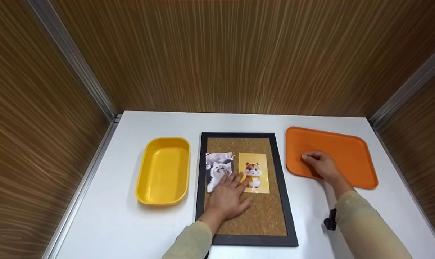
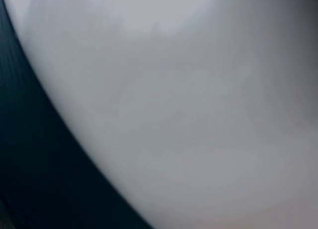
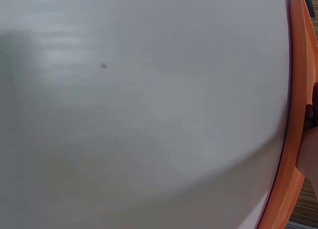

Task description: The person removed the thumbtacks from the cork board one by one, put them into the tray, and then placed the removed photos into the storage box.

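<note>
My left hand (image 1: 227, 199) lies palm down with spread fingers on a corkboard (image 1: 253, 221) in a dark frame. Its fingers cover the lower right of a kitten picture (image 1: 217, 169) and reach the left edge of a yellow picture of a cartoon animal (image 1: 254, 172). Over the left part of an orange tray (image 1: 347, 154) is my right hand (image 1: 321, 165), thumb and fingertips close together. Whether anything small sits between them cannot be made out. Just part of that hand shows at the right wrist view's edge, beside the tray's rim (image 3: 296, 90).
A yellow tub (image 1: 163, 172) stands left of the corkboard on the white table (image 1: 105, 201). Wood-patterned panels (image 1: 221, 64) rise behind the table and at both sides. The left wrist view is blurred, showing a pale surface and a dark edge.
</note>
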Tool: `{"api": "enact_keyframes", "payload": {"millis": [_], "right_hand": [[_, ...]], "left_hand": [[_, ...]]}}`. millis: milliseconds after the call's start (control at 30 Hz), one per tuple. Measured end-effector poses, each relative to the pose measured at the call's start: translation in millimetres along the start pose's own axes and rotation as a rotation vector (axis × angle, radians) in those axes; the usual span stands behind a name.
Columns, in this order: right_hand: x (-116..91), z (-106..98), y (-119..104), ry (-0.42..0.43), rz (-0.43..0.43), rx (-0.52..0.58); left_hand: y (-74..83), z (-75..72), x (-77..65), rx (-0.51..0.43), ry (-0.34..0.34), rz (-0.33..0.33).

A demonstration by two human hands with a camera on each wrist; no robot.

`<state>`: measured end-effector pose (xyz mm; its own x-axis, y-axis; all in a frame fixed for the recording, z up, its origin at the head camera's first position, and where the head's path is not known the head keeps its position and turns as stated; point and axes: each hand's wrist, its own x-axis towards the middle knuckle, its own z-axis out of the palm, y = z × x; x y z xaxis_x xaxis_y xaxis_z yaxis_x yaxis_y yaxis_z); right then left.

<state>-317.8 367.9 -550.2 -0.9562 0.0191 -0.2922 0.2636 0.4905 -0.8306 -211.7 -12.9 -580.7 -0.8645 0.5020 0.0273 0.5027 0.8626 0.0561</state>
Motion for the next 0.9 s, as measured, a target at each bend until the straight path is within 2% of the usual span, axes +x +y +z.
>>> {"api": "enact_keyframes", "payload": {"millis": [233,367,633,900], "right_hand": [[3.0,7.8,-1.6,0.012,-0.03,0.004],[3.6,8.9,-1.6,0.019,-0.045,-0.016],[3.1,7.2,0.2,0.021,-0.036,-0.011],[0.0,1.1,1.1,0.013,-0.007,0.042]], "left_hand": [[-2.9,-0.8,-1.7,-0.011,0.005,0.001],[-3.9,-0.5,-2.7,-0.015,0.03,0.012],[-3.6,0.5,-2.5,-0.031,0.063,0.024],[-0.8,2.0,-0.4,-0.027,0.045,0.017]]}}
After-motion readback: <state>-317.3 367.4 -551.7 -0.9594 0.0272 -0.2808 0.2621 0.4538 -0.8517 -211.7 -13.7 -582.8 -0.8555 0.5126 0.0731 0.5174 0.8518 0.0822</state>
